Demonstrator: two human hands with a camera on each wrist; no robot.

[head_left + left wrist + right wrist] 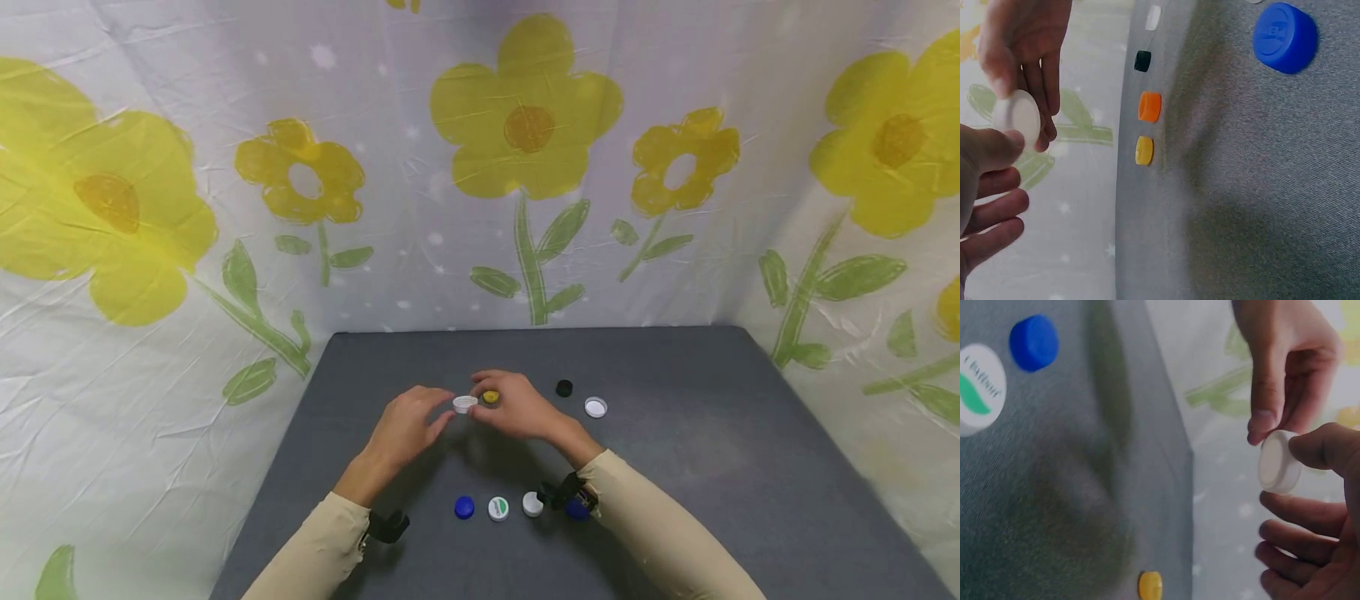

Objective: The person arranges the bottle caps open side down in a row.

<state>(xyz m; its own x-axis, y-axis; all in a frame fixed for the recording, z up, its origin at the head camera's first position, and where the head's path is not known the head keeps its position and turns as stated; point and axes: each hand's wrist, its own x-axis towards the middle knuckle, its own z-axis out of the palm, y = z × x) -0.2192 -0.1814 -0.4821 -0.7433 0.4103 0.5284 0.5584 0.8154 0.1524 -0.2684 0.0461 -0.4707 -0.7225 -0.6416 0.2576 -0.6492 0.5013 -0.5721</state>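
A white bottle cap is held up above the dark table between both hands. My left hand pinches it from the left; in the left wrist view the thumb of that hand lies on the face of the white cap. From the other side my right hand pinches the same cap, its thumb on the pale face of the white cap in the right wrist view. Beyond the right hand's fingers a yellow cap shows on the table. Beside it in the left wrist view is an orange cap.
In the far row are also a black cap and a white cap. Nearer lie a blue cap, a white cap with green print, a plain white cap, and another blue cap partly hidden by the right wrist.
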